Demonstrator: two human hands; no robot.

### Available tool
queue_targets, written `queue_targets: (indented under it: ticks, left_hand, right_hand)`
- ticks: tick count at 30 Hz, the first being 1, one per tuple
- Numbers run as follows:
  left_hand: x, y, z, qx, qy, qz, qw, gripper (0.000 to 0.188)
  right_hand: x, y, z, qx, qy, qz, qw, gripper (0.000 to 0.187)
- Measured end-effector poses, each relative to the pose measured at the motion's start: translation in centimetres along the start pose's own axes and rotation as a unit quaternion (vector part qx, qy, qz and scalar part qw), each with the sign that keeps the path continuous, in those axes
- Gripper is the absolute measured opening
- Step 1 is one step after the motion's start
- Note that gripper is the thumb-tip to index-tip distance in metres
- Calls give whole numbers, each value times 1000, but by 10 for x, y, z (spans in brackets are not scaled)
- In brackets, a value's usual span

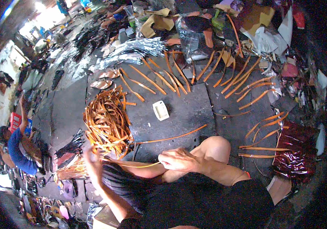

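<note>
Over my crossed legs, my right hand (178, 159) is closed, pinching a thin orange strip (140, 166). This strip runs left across my lap toward my left hand (93, 158), which is raised beside the heap and smeared by motion. Its fingers cannot be made out. The big tangled heap of shiny orange-brown strips (108, 118) lies just beyond my left hand. A single long strip (171, 137) stretches from the heap over the dark mat (186, 110). On that mat sits a small cream-coloured dish (160, 110).
Several orange-brown strip bundles (171, 76) fan out in an arc ahead and to the right. Silvery strips (136, 49) and a pair of sandals (105, 79) lie beyond the heap. A dark red glossy sheet (297, 152) is at right. A person in blue (20, 152) sits far left.
</note>
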State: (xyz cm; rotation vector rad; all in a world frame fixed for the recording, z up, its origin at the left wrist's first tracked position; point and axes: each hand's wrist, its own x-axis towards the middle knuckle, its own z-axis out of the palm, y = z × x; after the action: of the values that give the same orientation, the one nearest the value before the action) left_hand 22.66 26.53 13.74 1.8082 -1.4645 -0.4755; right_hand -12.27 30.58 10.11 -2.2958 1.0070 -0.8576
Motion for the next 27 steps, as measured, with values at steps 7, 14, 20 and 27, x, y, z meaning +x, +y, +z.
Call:
queue_targets:
  ticks: [7,14,20,27]
  left_hand:
    - [-63,96,122,-159,-392,140,895,21]
    - [-79,107,147,-48,-222,365,903,13]
    - [-74,130,148,-73,-166,412,893,7]
    - [-72,140,151,-80,-175,410,892,9]
  right_hand:
    - [6,4,-34,16,39,31,999,9]
    - [-3,-5,-81,54,12,117,992,8]
    - [-9,-3,-98,-16,47,97,994,12]
    - [-29,-2,-122,-49,48,133,989,14]
